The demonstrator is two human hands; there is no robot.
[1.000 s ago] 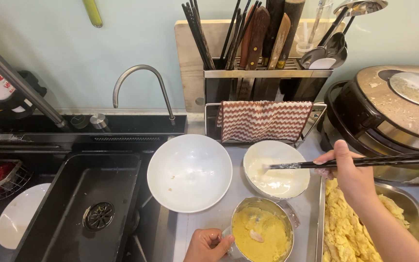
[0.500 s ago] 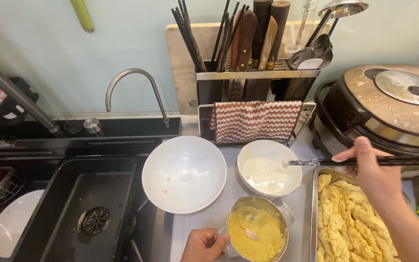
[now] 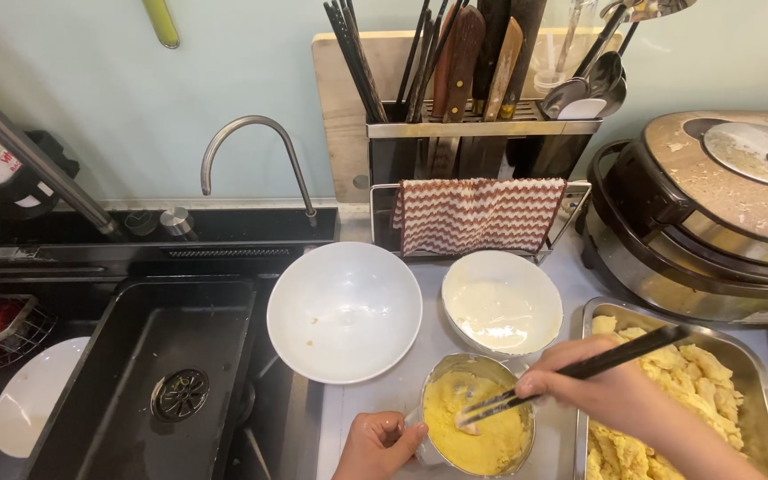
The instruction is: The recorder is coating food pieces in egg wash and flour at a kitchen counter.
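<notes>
The dark chopsticks (image 3: 580, 372) lie on a long slant, their butt ends up and to the right over the steel tray (image 3: 748, 356), their tips down and to the left, dipped into the yellow crumb mix inside the small steel bowl (image 3: 477, 425). That bowl sits at the front edge of the counter, just left of the tray. The right hand (image 3: 620, 391) is closed around the chopsticks about midway along them, fingers pinched on the shafts; its wrist runs off the lower edge of the view. The left hand (image 3: 375, 444) is cupped against the bowl's left wall, thumb on the rim, partly cut off below.

Whether the tips grip a piece of food is hard to make out among the crumbs. The tray holds pale yellow coated pieces, half hidden by the right hand.

Behind the steel bowl stand a white bowl of pale batter (image 3: 501, 300) and, left of it, a larger empty white bowl (image 3: 344, 311) beside the black sink (image 3: 135, 356).
</notes>
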